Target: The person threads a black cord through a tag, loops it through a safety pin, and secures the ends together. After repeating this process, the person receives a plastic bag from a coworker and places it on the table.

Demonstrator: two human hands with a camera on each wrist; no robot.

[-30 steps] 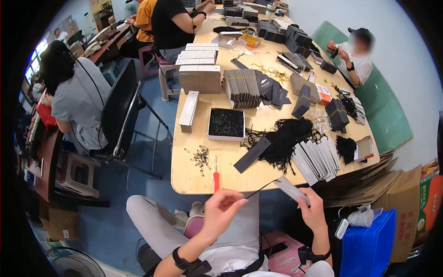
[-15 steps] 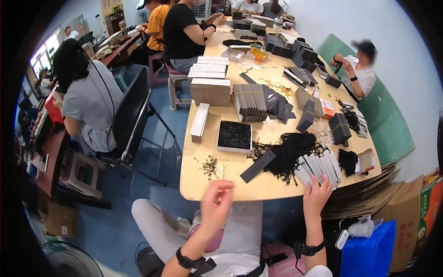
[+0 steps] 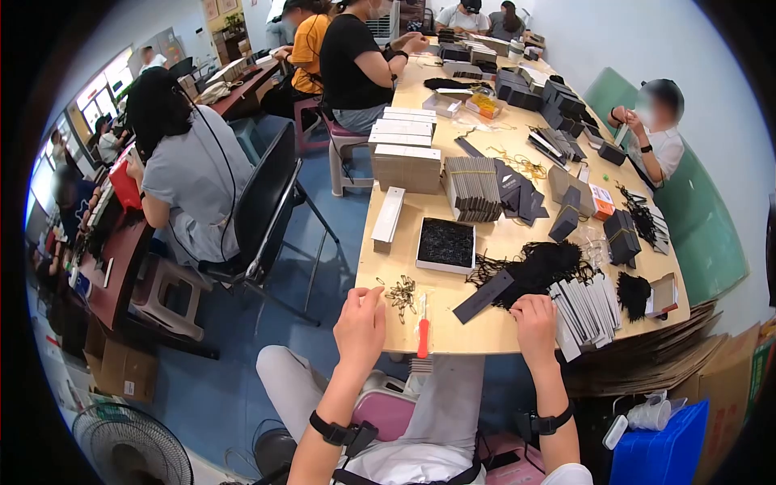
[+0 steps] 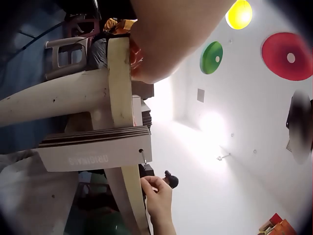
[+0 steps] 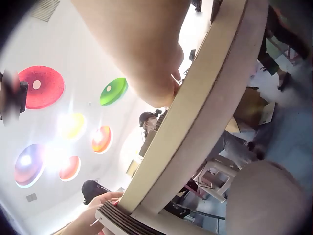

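In the head view, my left hand (image 3: 360, 327) is at the table's front edge, fingertips beside scattered metal pins (image 3: 400, 297). My right hand (image 3: 535, 323) reaches down at the front edge of black cords (image 3: 554, 263), between a dark tag (image 3: 483, 297) and fanned pale tags (image 3: 586, 311). Its fingertips are hidden, so I cannot tell whether they pinch a cord. A red-handled tool (image 3: 423, 338) lies between the hands. Below it, a small tag stack (image 3: 420, 366) juts past the edge; the left wrist view shows this stack (image 4: 98, 152) with a metal pin through its hole.
A box of small black pieces (image 3: 446, 244) stands behind the pins, with a narrow white-topped stack (image 3: 388, 218) to its left. Banded tag stacks (image 3: 406, 170) stand farther back. Other people sit around the table, and a chair (image 3: 271, 194) is at left.
My left hand has moved left to the pins. My right hand first carried a grey tag to the fanned pile, let it go, then shifted left to the cords. The head view has swung left.
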